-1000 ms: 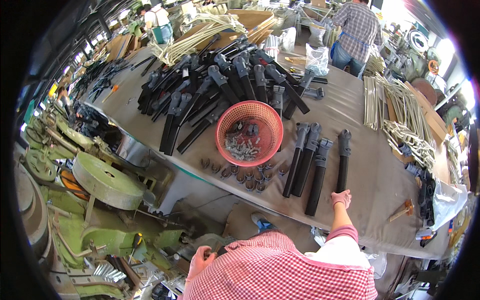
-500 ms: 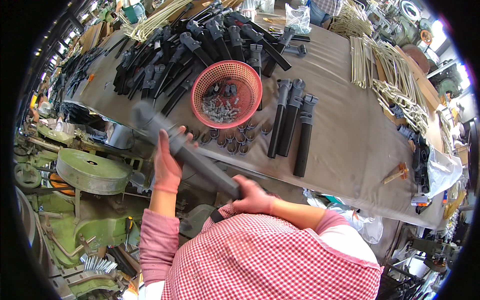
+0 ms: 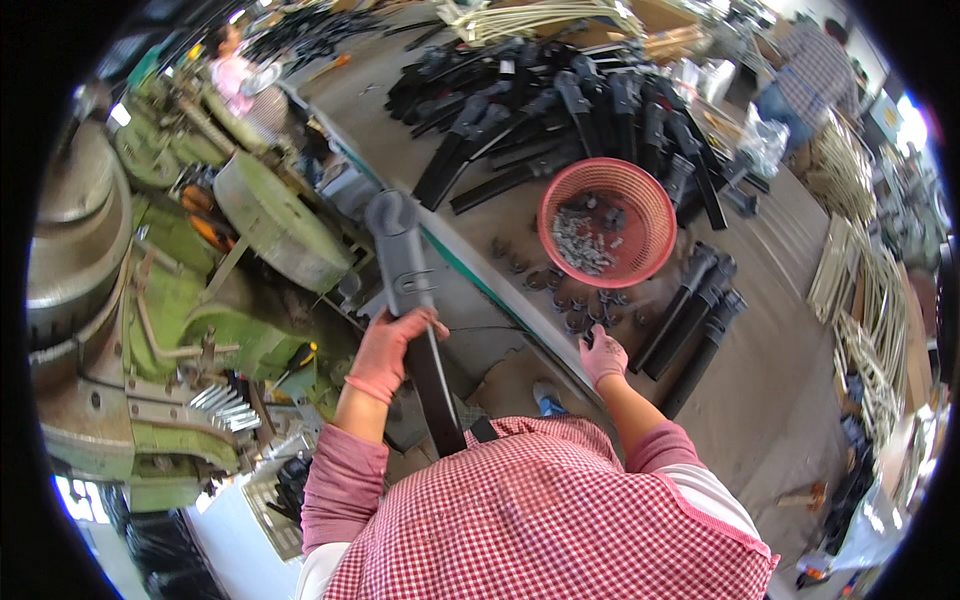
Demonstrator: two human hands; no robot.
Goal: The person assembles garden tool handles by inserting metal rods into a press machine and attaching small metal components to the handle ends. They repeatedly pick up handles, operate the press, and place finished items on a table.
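Observation:
My left hand [image 3: 388, 355] is closed round a long black tube with a grey jointed head [image 3: 402, 250], just below the head. The tube stands off the table, its lower end against my checked apron. At the table's near edge my right hand [image 3: 604, 358] is closed in a pinch on a small dark ring-shaped part [image 3: 589, 338], mostly hidden by the fingers. Similar dark clamp rings [image 3: 573, 302] lie in a cluster just beyond it. A red plastic basket [image 3: 655, 262] behind them holds small metal pieces and a few grey parts.
Three black tubes [image 3: 690, 310] lie right of the rings. Many more are heaped [image 3: 520, 110] at the back. Bundles of pale rods [image 3: 870, 330] line the right side. A green machine [image 3: 275, 230] stands at left. Two other people are farther off.
My right hand has let go of the tube's lower end and moved to the rings at the table edge. The tube has swung more upright in my left hand. The view has turned left.

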